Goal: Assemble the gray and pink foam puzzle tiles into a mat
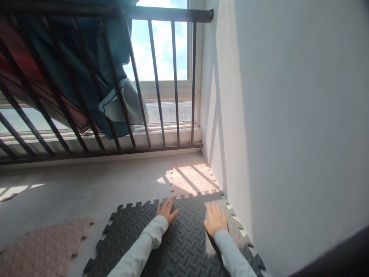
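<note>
Both hands rest on a dark grey foam floor mat (187,234) with interlocking jigsaw edges and a raised tread pattern. My left hand (166,211) lies near the mat's far edge, fingers spread. Further right, in a patch of sunlight, my right hand (215,220) is laid flat with its fingers stretched out. Neither hand holds anything. Beyond the fingers, a smaller pink foam mat (191,177) lies against the grey one's far edge, beside the wall. Whether their teeth are fully locked together I cannot tell.
A white wall (294,115) rises close on the right. Dark metal railings (155,82) cross the window side, with blue and red cloth (115,69) hanging behind the bars. Another pink foam mat (43,246) lies apart on the grey floor (95,181) at left.
</note>
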Motion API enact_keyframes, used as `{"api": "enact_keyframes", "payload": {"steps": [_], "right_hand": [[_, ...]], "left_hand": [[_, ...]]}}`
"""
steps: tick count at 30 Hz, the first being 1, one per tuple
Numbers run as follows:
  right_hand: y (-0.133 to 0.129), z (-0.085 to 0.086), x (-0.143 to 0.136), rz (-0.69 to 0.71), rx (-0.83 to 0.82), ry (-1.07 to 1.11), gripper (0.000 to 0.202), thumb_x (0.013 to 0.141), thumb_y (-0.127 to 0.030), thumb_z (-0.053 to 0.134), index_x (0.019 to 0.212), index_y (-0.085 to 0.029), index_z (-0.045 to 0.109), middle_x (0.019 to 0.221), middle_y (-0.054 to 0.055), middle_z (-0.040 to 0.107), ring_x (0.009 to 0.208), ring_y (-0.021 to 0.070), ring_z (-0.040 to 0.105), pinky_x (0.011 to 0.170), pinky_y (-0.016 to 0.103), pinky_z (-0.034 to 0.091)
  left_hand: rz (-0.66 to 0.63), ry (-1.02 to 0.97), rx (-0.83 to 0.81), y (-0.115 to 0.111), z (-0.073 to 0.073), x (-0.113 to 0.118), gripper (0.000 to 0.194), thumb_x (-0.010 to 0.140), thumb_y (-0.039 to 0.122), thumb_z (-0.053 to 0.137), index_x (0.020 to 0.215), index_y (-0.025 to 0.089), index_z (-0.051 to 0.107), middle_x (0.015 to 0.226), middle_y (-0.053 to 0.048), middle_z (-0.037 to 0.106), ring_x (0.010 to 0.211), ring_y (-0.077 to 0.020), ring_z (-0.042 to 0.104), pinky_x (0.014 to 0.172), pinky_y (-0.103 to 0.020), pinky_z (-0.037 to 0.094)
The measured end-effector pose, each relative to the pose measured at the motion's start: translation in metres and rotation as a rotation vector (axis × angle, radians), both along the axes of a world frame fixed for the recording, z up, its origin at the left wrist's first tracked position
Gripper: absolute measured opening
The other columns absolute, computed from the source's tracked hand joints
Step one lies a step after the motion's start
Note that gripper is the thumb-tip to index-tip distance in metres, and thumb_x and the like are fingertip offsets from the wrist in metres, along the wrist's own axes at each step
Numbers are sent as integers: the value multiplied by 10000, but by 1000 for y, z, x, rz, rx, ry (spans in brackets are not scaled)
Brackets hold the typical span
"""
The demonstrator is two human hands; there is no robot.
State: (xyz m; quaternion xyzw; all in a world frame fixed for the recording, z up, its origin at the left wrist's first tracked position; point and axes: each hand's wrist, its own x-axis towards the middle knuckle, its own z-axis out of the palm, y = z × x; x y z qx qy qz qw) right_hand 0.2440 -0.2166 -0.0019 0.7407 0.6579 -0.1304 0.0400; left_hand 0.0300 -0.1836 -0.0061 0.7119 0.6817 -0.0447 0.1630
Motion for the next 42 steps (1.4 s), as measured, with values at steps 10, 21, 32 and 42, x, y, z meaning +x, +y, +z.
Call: {"api": "enact_keyframes", "payload": {"steps": [10, 21, 32, 42], "right_hand": [[-102, 21, -64, 262, -200, -149, 645, 680, -232, 456, 1297, -263, 272, 1399, 100, 187, 1261, 263, 180, 926, 514, 259], [-141, 13, -96, 265, -43, -99, 600, 681, -198, 349, 1276, -268, 328, 1387, -5, 220, 1263, 178, 189, 992, 431, 200], [-145, 0, -91, 204, 60, 5, 607, 665, -243, 335, 1272, -231, 346, 1375, -41, 228, 1264, 153, 184, 1020, 392, 146], [-139, -10, -83, 229, 35, 101, 584, 670, -300, 380, 1253, -264, 375, 1371, -35, 224, 1265, 176, 186, 1018, 396, 153]], "left_hand": [[419, 279, -38, -229, -16, -209, 705, 685, 366, 433, 1325, 171, 212, 1403, -97, 172, 1271, -247, 187, 1004, -457, 185], [278, 498, -96, -285, 9, -285, 608, 692, 51, 324, 1272, 233, 351, 1308, -19, 411, 1155, -183, 405, 911, -334, 359], [242, 477, 9, -218, 72, -299, 566, 727, -1, 183, 1213, 132, 440, 1077, -129, 590, 892, -221, 582, 793, -387, 396], [304, 593, 751, -59, 170, -224, 556, 893, 300, 27, 1033, 47, 502, 806, -48, 577, 725, -98, 557, 662, -188, 361]]}}
